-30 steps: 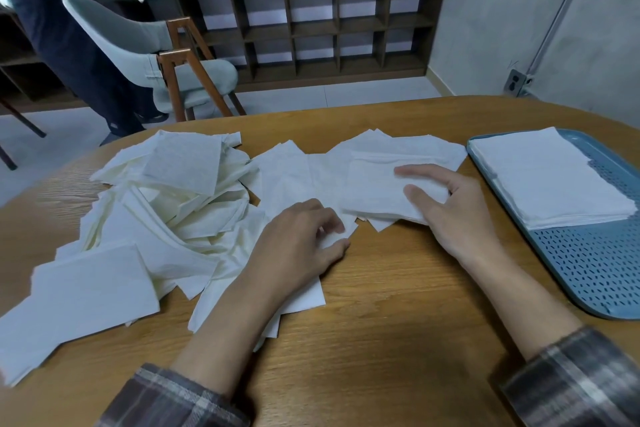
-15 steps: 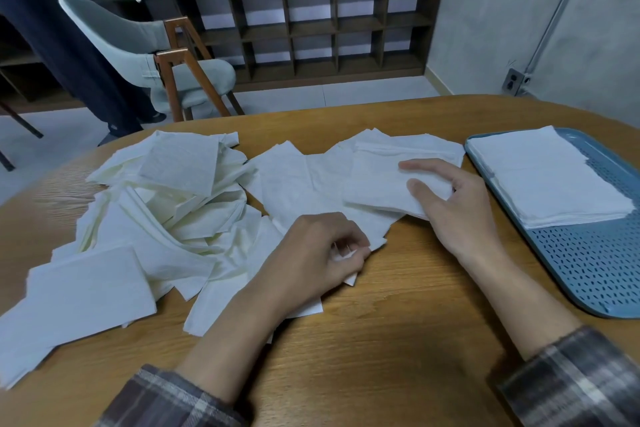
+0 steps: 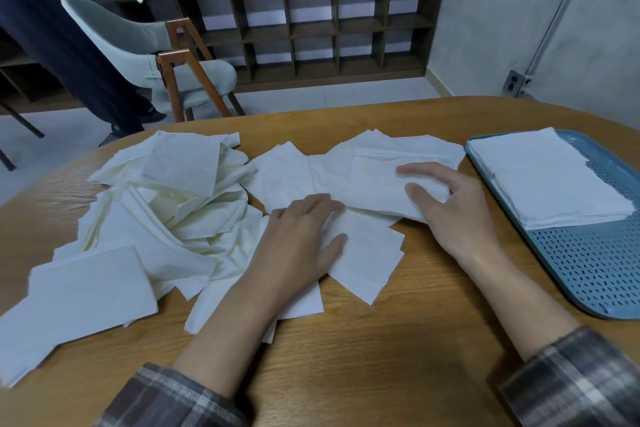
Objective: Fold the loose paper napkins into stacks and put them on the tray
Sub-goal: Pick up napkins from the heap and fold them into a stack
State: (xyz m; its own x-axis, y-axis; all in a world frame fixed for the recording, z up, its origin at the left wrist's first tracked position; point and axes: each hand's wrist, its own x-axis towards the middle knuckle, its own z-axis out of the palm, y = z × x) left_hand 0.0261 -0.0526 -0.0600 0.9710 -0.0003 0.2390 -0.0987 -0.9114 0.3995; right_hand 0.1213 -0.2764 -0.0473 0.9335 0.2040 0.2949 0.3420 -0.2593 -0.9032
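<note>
White paper napkins lie in a loose heap across the left and middle of the wooden table. My left hand lies flat with straight fingers on one napkin near the table's middle. My right hand holds a small stack of napkins, thumb under its near edge and fingers on top. A blue perforated tray at the right carries a neat stack of folded napkins.
A grey chair with wooden legs stands beyond the table's far edge, with a person's dark trouser leg beside it. A dark shelf unit runs along the back wall. Bare wood lies between my forearms.
My left hand, curled and pinching a napkin before, now lies flat on a napkin spread out nearer the middle. My right hand has stayed on its stack.
</note>
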